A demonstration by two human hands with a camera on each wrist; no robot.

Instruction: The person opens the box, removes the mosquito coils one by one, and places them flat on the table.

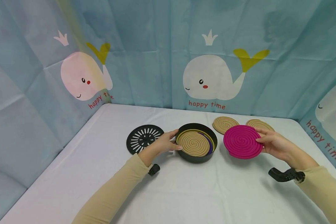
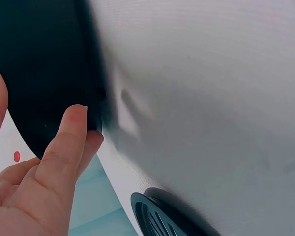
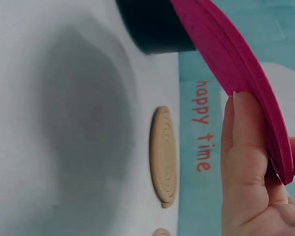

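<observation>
My left hand [image 1: 163, 144] grips the left side of a round black tin [image 1: 196, 160], thumb at the rim and fingers against the outer wall. Inside the tin lies a tan mosquito coil [image 1: 194, 143], with purple and yellow edges showing beneath and around it. To the tin's right, my right hand [image 1: 277, 145] pinches a bright pink mosquito coil [image 1: 242, 141] by its right edge. In the right wrist view the pink coil [image 3: 241, 69] is held tilted above the table, its shadow on the cloth below. The left wrist view shows the fingers flat along the tin's dark wall [image 2: 39, 64].
A black slotted lid [image 1: 145, 137] lies left of the tin, partly behind the left hand. Two more tan coils [image 1: 224, 124] lie at the back right, one partly covered by the pink coil and right hand. A whale-print curtain [image 1: 156, 62] borders the white-covered table [image 1: 190, 193].
</observation>
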